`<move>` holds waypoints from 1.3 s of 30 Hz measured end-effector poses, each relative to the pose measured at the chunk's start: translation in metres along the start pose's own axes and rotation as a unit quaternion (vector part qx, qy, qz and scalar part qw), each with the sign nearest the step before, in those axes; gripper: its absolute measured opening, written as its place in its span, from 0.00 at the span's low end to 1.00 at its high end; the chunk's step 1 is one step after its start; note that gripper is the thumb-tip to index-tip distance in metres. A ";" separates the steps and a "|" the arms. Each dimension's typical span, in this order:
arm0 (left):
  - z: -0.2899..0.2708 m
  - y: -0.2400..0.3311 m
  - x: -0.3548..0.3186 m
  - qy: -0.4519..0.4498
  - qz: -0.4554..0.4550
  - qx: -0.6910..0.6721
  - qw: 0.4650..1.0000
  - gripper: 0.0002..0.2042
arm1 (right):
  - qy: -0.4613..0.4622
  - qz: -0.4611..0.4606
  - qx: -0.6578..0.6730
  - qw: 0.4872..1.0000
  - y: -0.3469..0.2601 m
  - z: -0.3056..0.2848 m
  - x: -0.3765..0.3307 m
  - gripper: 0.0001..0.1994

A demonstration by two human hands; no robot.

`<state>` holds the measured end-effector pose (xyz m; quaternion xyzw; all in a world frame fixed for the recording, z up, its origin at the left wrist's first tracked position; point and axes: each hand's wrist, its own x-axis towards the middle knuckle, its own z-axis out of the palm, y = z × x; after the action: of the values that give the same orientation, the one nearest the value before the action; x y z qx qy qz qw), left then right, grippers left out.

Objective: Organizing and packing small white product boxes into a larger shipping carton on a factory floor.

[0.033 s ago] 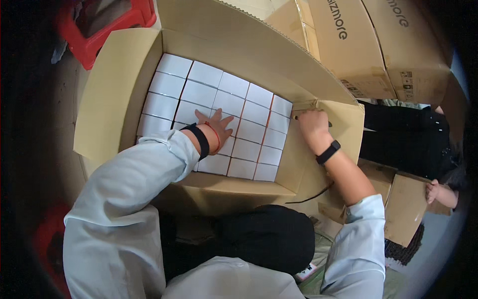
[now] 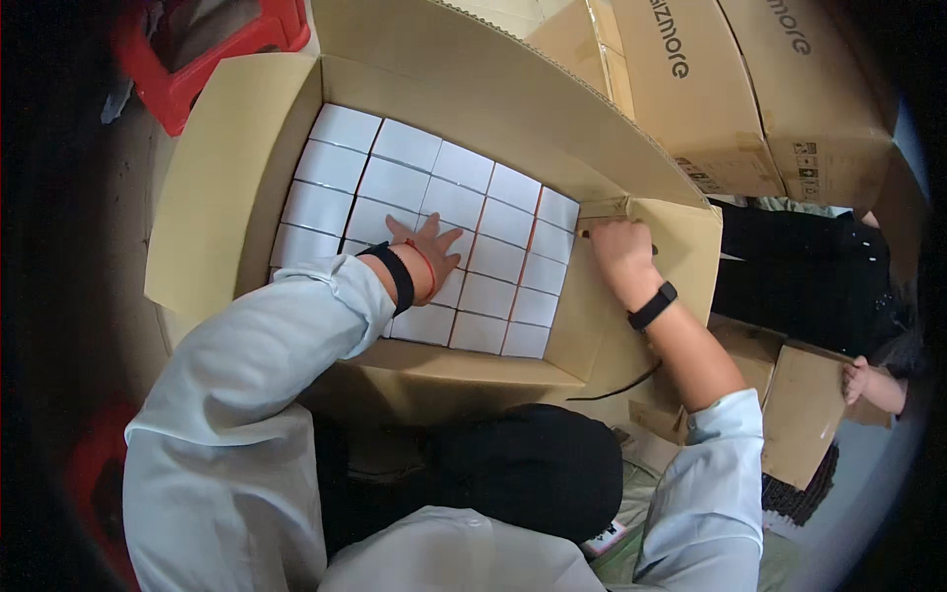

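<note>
A person looks down into a large open cardboard carton (image 2: 444, 74), its flaps spread outward. Inside, small white boxes (image 2: 498, 259) sit packed side by side in neat rows, with thin orange or dark lines showing between them. A gap separates the rows from the carton's right end.

The left hand (image 2: 429, 259) is over the middle of the white boxes, palm down, fingers spread wide and holding nothing. The right hand (image 2: 619, 247) is at the carton's right end, beside the right flap (image 2: 691, 257). Its fingers are curled into a fist around a slim dark thing (image 2: 654, 250); only its ends show, so its kind cannot be told.

Both wrists wear black bands, the left one also a red string (image 2: 431, 272). The sleeves are pale blue, rolled up.

A red stool (image 2: 182, 84) stands beyond the carton at upper left, and big closed cartons (image 2: 691, 89) are stacked at upper right. At the right edge, another person's hand (image 2: 858, 381) grips a smaller cardboard box (image 2: 804, 409).
</note>
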<state>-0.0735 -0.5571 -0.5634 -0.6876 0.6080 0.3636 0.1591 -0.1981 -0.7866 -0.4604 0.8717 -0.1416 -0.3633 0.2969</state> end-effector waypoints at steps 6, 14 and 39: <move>-0.008 -0.001 0.002 -0.006 0.012 -0.008 1.000 0.46 | 0.041 -0.061 0.027 0.997 -0.008 0.038 -0.007 0.10; 0.000 -0.002 0.008 -0.004 0.003 -0.014 1.000 0.48 | 0.009 -0.078 0.042 0.996 -0.015 0.024 -0.010 0.09; -0.004 -0.001 0.009 -0.031 -0.007 -0.007 0.999 0.48 | -0.008 -0.047 -0.013 0.999 -0.025 0.040 -0.017 0.09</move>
<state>-0.0714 -0.5658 -0.5675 -0.6814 0.5956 0.3876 0.1755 -0.2381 -0.7760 -0.4886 0.8705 -0.0985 -0.3856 0.2894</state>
